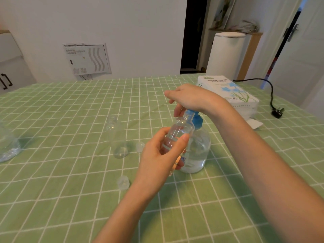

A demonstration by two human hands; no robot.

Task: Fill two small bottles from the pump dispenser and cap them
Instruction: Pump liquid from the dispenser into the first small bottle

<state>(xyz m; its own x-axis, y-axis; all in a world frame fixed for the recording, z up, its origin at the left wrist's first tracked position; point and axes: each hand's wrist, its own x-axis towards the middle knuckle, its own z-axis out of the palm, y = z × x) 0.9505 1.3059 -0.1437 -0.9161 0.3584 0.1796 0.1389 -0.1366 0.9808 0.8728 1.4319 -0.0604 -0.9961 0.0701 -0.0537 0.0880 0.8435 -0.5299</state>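
My left hand (162, 156) grips a small clear bottle (178, 131), tilted, with its mouth up at the blue nozzle of the pump dispenser (198, 148). A little clear liquid sits in the bottle. My right hand (189, 97) rests on top of the blue pump head, palm down, fingers relaxed. A second small clear bottle (117, 137) stands uncapped to the left. Two clear caps lie on the cloth, one (140, 146) beside that bottle and one (123, 182) nearer me.
The table wears a green checked cloth (70, 172). A tissue paper pack (231, 93) lies at the back right, with a black cord and plug (277, 112) beyond it. Part of a clear container (7, 146) shows at the left edge.
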